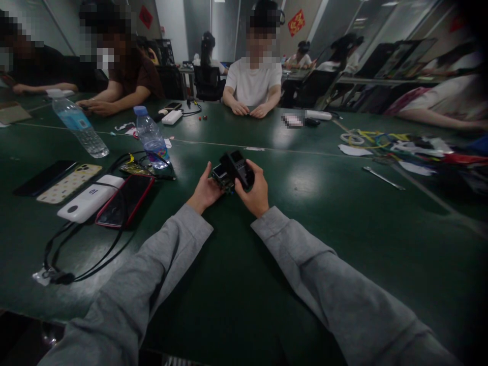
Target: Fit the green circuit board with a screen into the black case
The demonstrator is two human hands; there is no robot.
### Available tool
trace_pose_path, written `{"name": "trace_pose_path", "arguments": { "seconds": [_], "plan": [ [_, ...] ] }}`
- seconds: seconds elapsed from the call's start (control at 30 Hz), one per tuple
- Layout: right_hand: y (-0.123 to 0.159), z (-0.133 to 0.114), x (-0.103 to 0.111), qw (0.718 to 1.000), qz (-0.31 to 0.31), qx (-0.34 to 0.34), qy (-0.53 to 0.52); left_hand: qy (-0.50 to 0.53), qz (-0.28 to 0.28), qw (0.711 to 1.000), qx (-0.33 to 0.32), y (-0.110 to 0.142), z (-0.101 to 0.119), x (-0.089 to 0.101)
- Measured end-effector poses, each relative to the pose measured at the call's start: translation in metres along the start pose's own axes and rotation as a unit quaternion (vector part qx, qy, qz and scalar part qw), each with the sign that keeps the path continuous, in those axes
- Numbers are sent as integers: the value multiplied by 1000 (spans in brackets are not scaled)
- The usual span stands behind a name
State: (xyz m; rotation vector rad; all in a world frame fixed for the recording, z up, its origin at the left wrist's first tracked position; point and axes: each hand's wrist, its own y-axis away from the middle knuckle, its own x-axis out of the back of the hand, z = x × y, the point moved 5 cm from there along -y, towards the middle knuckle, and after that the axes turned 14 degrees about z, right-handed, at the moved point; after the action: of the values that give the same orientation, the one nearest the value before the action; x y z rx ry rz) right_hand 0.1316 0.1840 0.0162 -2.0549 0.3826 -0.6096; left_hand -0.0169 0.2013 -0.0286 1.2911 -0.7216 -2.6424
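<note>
My left hand is wrapped under a small circuit board with a dark screen-like face; its thumb points up along the near side. My right hand grips a black plastic casing between thumb and fingers. A small rectangular window shows in the casing's upper part. The casing is tilted over the board's right side, and I cannot tell whether the two are joined. Both are held above the green table. My fingers hide the undersides of both parts.
To the left lie a red-edged phone, a white power bank, a patterned phone case and black cables. Two water bottles stand behind them. A metal tool and tangled cords are rightward. A person sits opposite.
</note>
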Motion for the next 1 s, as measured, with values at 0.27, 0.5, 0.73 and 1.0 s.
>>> {"name": "trace_pose_path", "arguments": {
  "seconds": [0.27, 0.5, 0.73, 1.0],
  "plan": [
    [-7, 43, 0, 996, -6, -76, 51, 44, -22, 999, 8, 4, 1, -4],
    [0, 56, -13, 991, -61, -86, 78, 43, -14, 999, 10, 4, 0, -4],
    [3, 57, -16, 986, -94, -66, 122, 30, -9, 999, 9, 3, -1, -4],
    [4, 57, -17, 986, -99, -62, 117, 26, -12, 1000, 3, 1, -1, -3]
  ]
}}
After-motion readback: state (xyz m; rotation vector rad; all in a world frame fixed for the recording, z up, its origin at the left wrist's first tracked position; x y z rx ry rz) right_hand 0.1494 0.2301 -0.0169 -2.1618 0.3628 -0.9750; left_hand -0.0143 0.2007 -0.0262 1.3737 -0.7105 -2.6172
